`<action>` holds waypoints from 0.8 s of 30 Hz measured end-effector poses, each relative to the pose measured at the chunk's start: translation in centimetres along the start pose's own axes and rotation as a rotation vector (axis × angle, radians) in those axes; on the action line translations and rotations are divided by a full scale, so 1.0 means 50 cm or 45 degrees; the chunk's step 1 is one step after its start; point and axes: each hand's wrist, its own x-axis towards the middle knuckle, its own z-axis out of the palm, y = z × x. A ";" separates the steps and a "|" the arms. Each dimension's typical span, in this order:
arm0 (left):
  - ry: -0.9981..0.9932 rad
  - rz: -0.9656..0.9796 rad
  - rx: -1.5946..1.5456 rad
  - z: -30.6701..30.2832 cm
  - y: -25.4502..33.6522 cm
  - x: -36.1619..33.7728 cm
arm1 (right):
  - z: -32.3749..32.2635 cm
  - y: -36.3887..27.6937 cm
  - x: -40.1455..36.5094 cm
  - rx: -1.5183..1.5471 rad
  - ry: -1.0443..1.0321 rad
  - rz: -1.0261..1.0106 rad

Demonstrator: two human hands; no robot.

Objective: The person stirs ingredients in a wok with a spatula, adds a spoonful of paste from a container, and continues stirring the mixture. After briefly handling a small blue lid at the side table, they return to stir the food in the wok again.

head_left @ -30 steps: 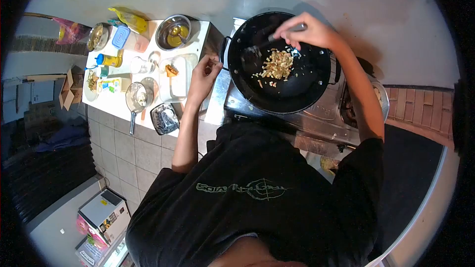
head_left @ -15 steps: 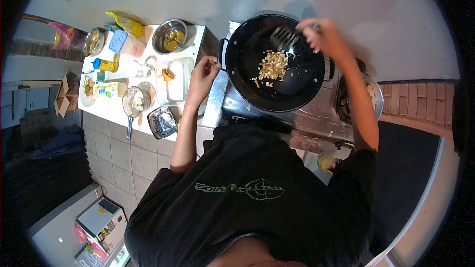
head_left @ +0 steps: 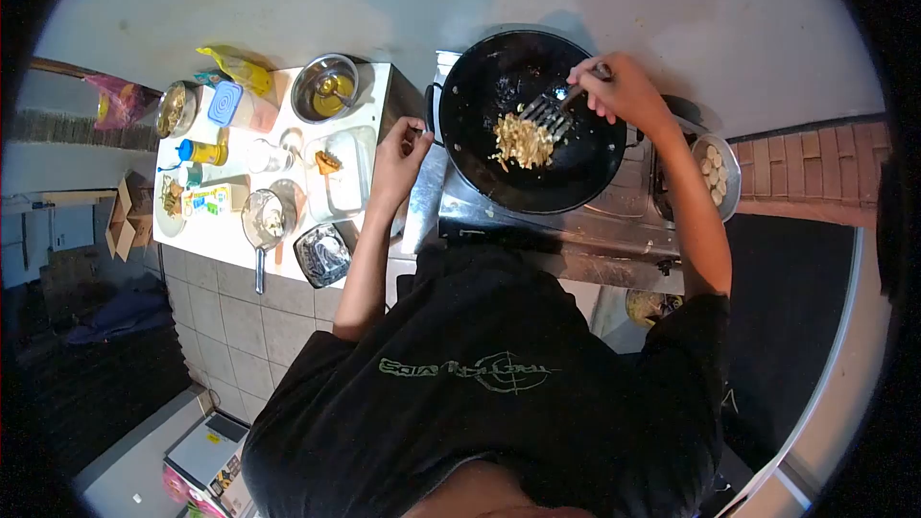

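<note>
A black wok (head_left: pixel 595 168) sits on the stove with a small heap of chopped, light-brown food (head_left: pixel 523 141) in its middle. My right hand (head_left: pixel 628 96) is closed around the handle of a slotted turner (head_left: pixel 549 115). The turner's slotted head rests against the upper right of the food. My left hand (head_left: pixel 398 158) is at the wok's left side, its fingers pinched at the loop handle (head_left: pixel 431 113). The exact contact of those fingertips is partly hidden.
The white table (head_left: pixel 288 129) on the left holds a steel bowl of yellow liquid (head_left: pixel 326 88), a clear plastic container (head_left: pixel 345 187), a small saucepan (head_left: pixel 264 219), a black dish (head_left: pixel 322 255) and several packages. A bowl of pale round slices (head_left: pixel 715 173) stands right of the stove (head_left: pixel 566 230).
The turner has moved down and toward the food, my right hand lowering with it. The food is gathered closer together. My left hand stays by the wok's handle.
</note>
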 end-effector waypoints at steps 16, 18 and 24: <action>-0.251 0.052 -0.038 -0.036 0.012 0.023 | 0.045 -0.037 -0.097 -0.120 0.585 0.244; -0.276 0.058 -0.053 -0.032 0.002 0.027 | 0.053 -0.016 -0.086 -0.440 0.702 0.133; -0.266 0.055 -0.092 -0.033 -0.004 0.034 | 0.098 -0.082 -0.075 -0.042 0.481 0.509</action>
